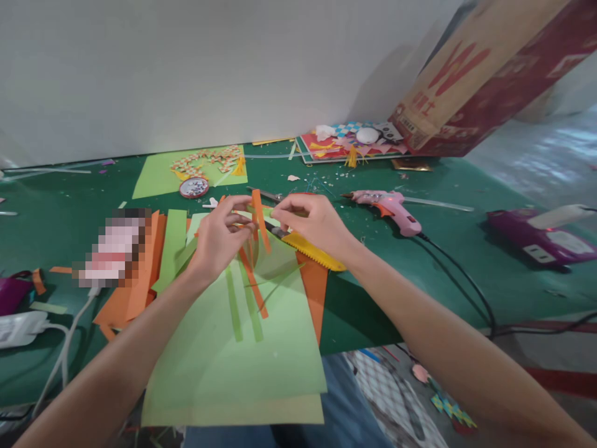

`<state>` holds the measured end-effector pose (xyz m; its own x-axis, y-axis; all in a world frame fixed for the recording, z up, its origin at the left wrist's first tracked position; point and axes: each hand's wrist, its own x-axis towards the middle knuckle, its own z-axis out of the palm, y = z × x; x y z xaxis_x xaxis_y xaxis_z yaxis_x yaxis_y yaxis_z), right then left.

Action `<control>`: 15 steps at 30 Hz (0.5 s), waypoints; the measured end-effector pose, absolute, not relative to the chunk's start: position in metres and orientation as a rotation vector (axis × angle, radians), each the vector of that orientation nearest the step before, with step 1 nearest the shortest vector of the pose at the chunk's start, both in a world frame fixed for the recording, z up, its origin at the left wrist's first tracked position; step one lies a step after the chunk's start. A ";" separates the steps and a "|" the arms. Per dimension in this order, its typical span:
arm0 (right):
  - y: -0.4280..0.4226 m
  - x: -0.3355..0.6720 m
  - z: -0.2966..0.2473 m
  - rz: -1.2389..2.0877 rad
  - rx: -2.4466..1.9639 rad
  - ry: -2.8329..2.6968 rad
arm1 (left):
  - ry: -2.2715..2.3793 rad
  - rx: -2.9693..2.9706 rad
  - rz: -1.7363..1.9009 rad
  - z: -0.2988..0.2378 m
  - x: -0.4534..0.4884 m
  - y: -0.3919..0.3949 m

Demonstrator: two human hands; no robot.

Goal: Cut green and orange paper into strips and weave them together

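Your left hand [224, 233] pinches orange paper strips [262, 221] above the near green sheet [233, 373]; I can't tell whether your right hand [317, 224] grips anything. A loose pinch could drop strips; reaching low could nick you on the yellow cutter [314, 250]. The far-right bag [466, 74] shows "W", its smaller characters unclear.

The person is wearing blue, denim-like trousers [347, 398], while both long, slender forearms [140, 330] are showing bare, and the left hand [221, 233] and right hand [317, 221] are likewise showing bare, with narrow wrists [199, 270].
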<state>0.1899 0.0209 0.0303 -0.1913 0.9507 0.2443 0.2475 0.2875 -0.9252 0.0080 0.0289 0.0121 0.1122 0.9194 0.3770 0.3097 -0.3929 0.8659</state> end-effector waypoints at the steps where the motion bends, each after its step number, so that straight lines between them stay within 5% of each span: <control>1: 0.020 0.190 0.032 0.974 -1.110 -1.630 | 1.202 1.804 1.281 0.011 0.007 0.030; 15: 0.022 0.192 0.029 0.976 -1.070 -1.678 | 1.024 1.590 1.101 0.021 0.008 0.026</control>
<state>0.1917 0.0217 0.0289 -0.2282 0.9370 0.2645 0.2334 0.3164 -0.9195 0.0084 0.0259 0.0215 0.2544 0.9471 0.1958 0.1272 -0.2334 0.9640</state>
